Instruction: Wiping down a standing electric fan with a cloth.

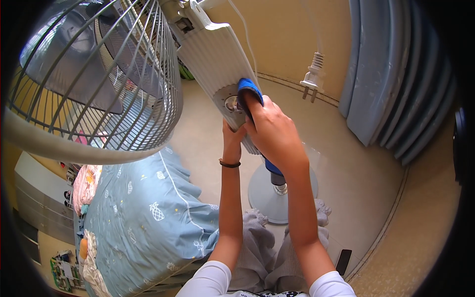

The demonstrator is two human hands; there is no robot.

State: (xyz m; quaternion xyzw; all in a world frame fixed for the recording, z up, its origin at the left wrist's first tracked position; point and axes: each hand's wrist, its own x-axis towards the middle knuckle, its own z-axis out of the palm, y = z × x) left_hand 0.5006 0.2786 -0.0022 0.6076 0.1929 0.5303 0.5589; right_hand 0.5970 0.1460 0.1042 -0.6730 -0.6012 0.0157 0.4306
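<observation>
A grey standing fan rises before me, its wire-caged head filling the upper left. Down from it slants a ribbed control housing with a round knob. My right hand is closed on a blue and black pad, which lies against the housing's right edge beside the knob. At the housing's lower end, my left hand grips it from below, most of its fingers hidden behind. Below my hands show a dark blue part of the pole and the round grey base.
A bed with a blue pineapple-print cover stands at left. From the wall at right hangs a white plug on its cord, near stacked grey-blue curved panels. A dark flat object lies on the floor by my right arm.
</observation>
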